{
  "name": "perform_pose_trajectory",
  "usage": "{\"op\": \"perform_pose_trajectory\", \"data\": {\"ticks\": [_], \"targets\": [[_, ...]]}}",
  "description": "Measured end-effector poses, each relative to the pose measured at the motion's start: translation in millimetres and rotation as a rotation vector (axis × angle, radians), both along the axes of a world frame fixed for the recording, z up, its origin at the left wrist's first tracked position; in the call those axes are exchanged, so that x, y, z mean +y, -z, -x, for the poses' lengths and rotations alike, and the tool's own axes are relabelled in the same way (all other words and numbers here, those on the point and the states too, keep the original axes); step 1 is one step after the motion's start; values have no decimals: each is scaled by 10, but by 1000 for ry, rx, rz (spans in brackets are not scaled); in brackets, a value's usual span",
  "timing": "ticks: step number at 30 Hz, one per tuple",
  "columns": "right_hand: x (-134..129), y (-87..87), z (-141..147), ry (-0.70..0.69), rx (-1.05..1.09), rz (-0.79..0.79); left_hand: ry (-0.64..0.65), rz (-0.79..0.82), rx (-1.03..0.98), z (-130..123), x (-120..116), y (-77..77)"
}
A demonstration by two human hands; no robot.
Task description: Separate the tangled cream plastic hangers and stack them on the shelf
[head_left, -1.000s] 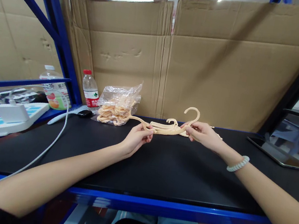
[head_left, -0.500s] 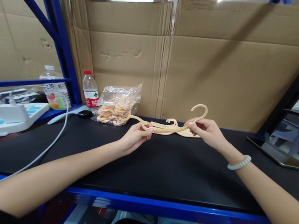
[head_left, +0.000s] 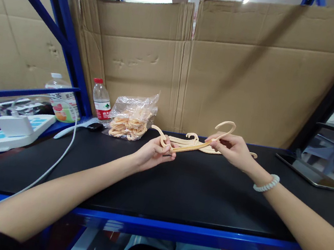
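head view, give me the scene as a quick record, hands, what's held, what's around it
left hand: gripping the left part of a cream hanger
right hand: gripping the same hanger, near its hook
hook: raised above the right hand's fingers, open side to the left
behind the held piece: more cream hangers, lying on the black tabletop; exact count unclear
left of the hands: clear plastic bag with cream pieces inside; red-capped bottle beside it
right side: dark flat device
backdrop: cardboard
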State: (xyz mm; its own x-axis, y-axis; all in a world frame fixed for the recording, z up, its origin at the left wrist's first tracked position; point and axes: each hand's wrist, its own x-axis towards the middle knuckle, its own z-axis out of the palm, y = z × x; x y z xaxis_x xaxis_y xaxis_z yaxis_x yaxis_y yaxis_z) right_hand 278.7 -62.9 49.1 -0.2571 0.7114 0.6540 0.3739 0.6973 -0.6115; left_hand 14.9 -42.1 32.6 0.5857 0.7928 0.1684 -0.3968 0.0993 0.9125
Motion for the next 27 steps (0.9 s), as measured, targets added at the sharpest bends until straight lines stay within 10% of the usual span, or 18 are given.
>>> {"op": "perform_pose_trajectory", "data": {"ticks": [27], "targets": [[-75, -34, 69, -32, -24, -127, 36, -41, -62, 26, 90, 40]]}}
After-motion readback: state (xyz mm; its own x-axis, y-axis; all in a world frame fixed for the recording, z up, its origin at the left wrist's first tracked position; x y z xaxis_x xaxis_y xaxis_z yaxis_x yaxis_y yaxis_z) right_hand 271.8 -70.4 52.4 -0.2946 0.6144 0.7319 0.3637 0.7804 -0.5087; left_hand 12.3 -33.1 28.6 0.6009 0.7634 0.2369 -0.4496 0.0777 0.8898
